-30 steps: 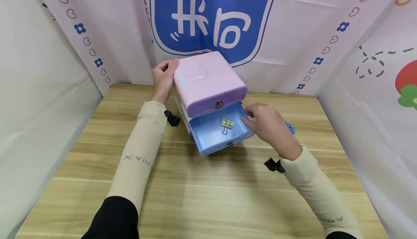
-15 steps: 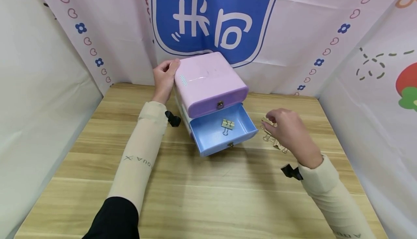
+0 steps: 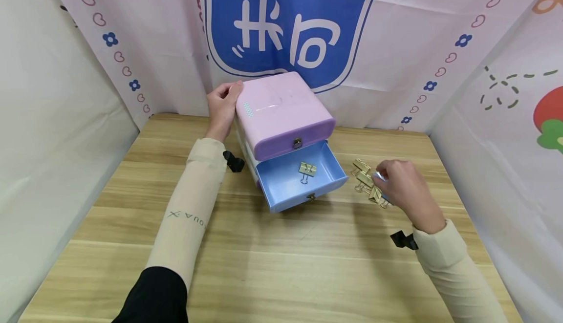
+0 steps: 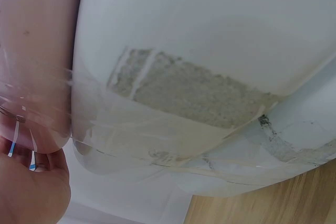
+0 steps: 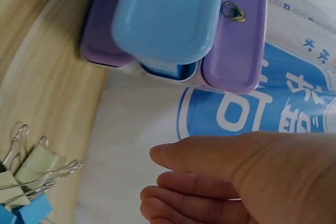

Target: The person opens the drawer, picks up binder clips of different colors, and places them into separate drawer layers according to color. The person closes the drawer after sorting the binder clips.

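My left hand [image 3: 222,108] holds the rear left corner of a small stacked drawer box [image 3: 281,108] with a pink top; in the left wrist view its fingers [image 4: 50,166] bend against the pink end. The blue middle drawer [image 3: 281,186] is pulled out, and one gold binder clip [image 3: 307,169] lies inside. To the right, my right hand [image 3: 406,188] hovers over a pile of gold binder clips [image 3: 364,179] with some blue among them. A pale-blue bit shows by its fingertips. In the right wrist view, its loosely bent fingers [image 5: 178,184] and thumb show nothing between them.
Purple drawer fronts [image 5: 239,30] above and below the blue one are closed. A printed cloth [image 3: 396,44] hangs right behind the box, and white sheets [image 3: 57,93] flank the wooden table [image 3: 264,269].
My right hand has moved from the blue drawer's right edge rightward and toward me to the clip pile, uncovering gold clips. My left hand keeps its hold on the box.
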The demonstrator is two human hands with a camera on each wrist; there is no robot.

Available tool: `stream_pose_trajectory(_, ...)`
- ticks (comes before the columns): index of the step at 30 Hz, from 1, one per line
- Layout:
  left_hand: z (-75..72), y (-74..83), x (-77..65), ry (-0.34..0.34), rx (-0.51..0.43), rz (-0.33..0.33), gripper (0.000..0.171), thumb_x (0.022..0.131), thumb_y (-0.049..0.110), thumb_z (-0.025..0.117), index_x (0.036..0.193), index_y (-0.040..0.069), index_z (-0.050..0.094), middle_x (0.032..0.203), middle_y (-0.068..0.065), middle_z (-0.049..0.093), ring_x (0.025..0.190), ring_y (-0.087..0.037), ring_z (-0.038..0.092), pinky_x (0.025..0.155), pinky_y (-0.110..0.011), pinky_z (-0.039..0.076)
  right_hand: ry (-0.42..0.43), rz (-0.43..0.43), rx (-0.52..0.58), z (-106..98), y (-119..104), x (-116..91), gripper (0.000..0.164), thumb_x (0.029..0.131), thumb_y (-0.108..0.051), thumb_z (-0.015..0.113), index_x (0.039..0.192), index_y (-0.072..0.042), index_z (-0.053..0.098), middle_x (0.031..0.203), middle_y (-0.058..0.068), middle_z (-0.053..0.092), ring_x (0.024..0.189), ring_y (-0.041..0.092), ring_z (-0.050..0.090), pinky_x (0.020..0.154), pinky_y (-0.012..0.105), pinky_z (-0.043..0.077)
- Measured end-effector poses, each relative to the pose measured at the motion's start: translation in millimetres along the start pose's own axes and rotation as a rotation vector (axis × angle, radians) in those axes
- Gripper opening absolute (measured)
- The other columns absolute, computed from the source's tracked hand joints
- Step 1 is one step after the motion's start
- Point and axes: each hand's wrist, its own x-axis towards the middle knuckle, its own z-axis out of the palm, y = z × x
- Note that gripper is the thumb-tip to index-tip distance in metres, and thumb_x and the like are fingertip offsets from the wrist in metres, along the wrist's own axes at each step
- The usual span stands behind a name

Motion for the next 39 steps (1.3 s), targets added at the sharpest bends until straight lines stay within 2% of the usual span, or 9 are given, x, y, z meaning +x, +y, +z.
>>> stream_pose_trajectory(3, -0.1, -0.1, 0.0, 0.002, -0.003, -0.001, 0.028, 0.097, 0.035, 0.077, 0.106, 0.009, 0.079, 0.093, 0.007, 0.068, 0.086, -0.008, 0.059, 0.072, -0.021, 0.048, -0.014, 0.011, -0.005, 6.5, 7.1, -0.7, 0.013, 0.094, -0.008, 0.072, 0.092, 0.004, 0.076, 0.084, 0.016, 0.075, 0.069, 0.025, 0.067, 0.065, 0.044, 0.056)
stream_pose_trajectory(5, 0.0, 0.1, 0.0, 0.003, -0.007, 0.002, 0.027, 0.097, 0.035, 0.077, 0.106, 0.009, 0.079, 0.093, 0.007, 0.068, 0.086, -0.008, 0.059, 0.072, -0.021, 0.048, -0.024, 0.017, -0.016, 12.1, 11.7, -0.9, 0.013, 0.093, -0.007, 0.074, 0.082, 0.000, 0.072, 0.072, 0.010, 0.068, 0.062, 0.019, 0.057, 0.058, 0.037, 0.048)
stream_pose_trajectory(8, 0.3, 0.4, -0.1, 0.002, -0.010, 0.003, 0.026, 0.097, 0.035, 0.077, 0.104, 0.009, 0.079, 0.092, 0.007, 0.068, 0.085, -0.008, 0.058, 0.072, -0.021, 0.048, -0.035, 0.022, -0.039, 20.9, 17.6, -1.1, 0.023, 0.090, -0.005, 0.075, 0.071, -0.004, 0.062, 0.064, 0.004, 0.053, 0.058, 0.017, 0.045, 0.054, 0.032, 0.036)
stream_pose_trajectory(10, 0.4, 0.1, 0.2, 0.001, -0.012, 0.005, 0.026, 0.097, 0.034, 0.077, 0.104, 0.010, 0.079, 0.091, 0.007, 0.068, 0.085, -0.008, 0.058, 0.071, -0.020, 0.048, -0.035, 0.024, -0.058, 26.1, 20.1, -1.5, 0.029, 0.088, -0.005, 0.076, 0.068, -0.007, 0.056, 0.063, 0.002, 0.048, 0.057, 0.017, 0.042, 0.053, 0.032, 0.033)
stream_pose_trajectory(16, 0.6, -1.1, 0.7, 0.005, -0.010, 0.003, 0.025, 0.097, 0.034, 0.077, 0.103, 0.010, 0.079, 0.091, 0.007, 0.067, 0.084, -0.008, 0.058, 0.071, -0.020, 0.047, -0.090, 0.088, -0.051, 40.0, 24.5, -0.2, 0.014, 0.086, -0.003, 0.075, 0.074, -0.002, 0.068, 0.075, 0.012, 0.063, 0.060, 0.022, 0.051, 0.053, 0.037, 0.043)
stream_pose_trajectory(22, 0.4, -2.4, 0.3, 0.004, 0.002, -0.007, 0.026, 0.096, 0.036, 0.077, 0.103, 0.010, 0.079, 0.091, 0.007, 0.067, 0.084, -0.008, 0.058, 0.071, -0.020, 0.047, -0.123, 0.172, -0.048, 51.6, 29.5, 1.2, 0.019, 0.087, -0.006, 0.077, 0.074, -0.002, 0.064, 0.083, 0.018, 0.065, 0.063, 0.026, 0.055, 0.054, 0.040, 0.047)
stream_pose_trajectory(30, 0.6, -0.9, -0.6, -0.002, -0.003, -0.006, 0.027, 0.097, 0.036, 0.077, 0.103, 0.010, 0.078, 0.092, 0.006, 0.067, 0.085, -0.009, 0.058, 0.071, -0.020, 0.047, -0.101, 0.168, -0.084, 63.4, 34.5, 4.9, 0.024, 0.089, -0.011, 0.080, 0.076, -0.001, 0.062, 0.083, 0.019, 0.063, 0.066, 0.029, 0.059, 0.055, 0.046, 0.052)
stream_pose_trajectory(39, 0.6, 1.1, -1.8, 0.001, 0.003, -0.013, 0.028, 0.097, 0.037, 0.076, 0.104, 0.010, 0.078, 0.092, 0.006, 0.066, 0.086, -0.009, 0.058, 0.071, -0.021, 0.047, -0.106, 0.172, -0.081, 69.9, 38.6, 5.0, 0.017, 0.091, -0.006, 0.074, 0.078, -0.002, 0.063, 0.080, 0.016, 0.062, 0.065, 0.027, 0.056, 0.052, 0.041, 0.048)
